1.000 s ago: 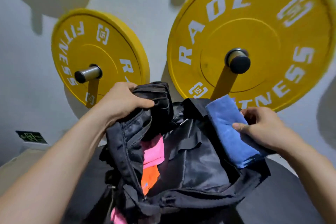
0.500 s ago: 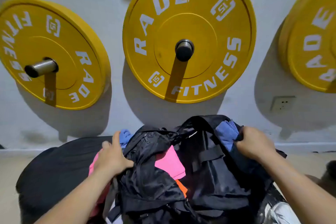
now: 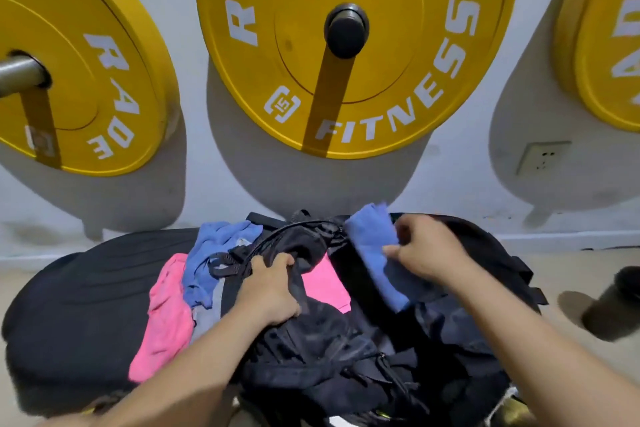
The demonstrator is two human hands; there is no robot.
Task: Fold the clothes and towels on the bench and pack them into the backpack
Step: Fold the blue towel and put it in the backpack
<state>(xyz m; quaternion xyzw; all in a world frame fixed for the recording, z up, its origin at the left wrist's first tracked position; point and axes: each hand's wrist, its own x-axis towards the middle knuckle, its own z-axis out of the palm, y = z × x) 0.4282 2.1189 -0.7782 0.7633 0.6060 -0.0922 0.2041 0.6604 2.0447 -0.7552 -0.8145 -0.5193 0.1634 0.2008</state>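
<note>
Three yellow weight plates (image 3: 356, 45) are hung on the wall. On the black bench (image 3: 69, 305), one pink garment (image 3: 166, 322) and one blue garment (image 3: 214, 250) are heaped left of the backpack (image 3: 329, 357), whose flap is gripped by the left hand (image 3: 270, 291). One folded blue towel (image 3: 374, 253) is pinched by the right hand (image 3: 429, 250) at the backpack's opening. One dark cup (image 3: 613, 305) is seen on the floor, far right.

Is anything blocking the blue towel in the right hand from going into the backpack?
Nothing visible does. The right hand holds the folded blue towel at the mouth of the backpack, which the left hand grips open. A pink cloth inside lies beside it.
</note>
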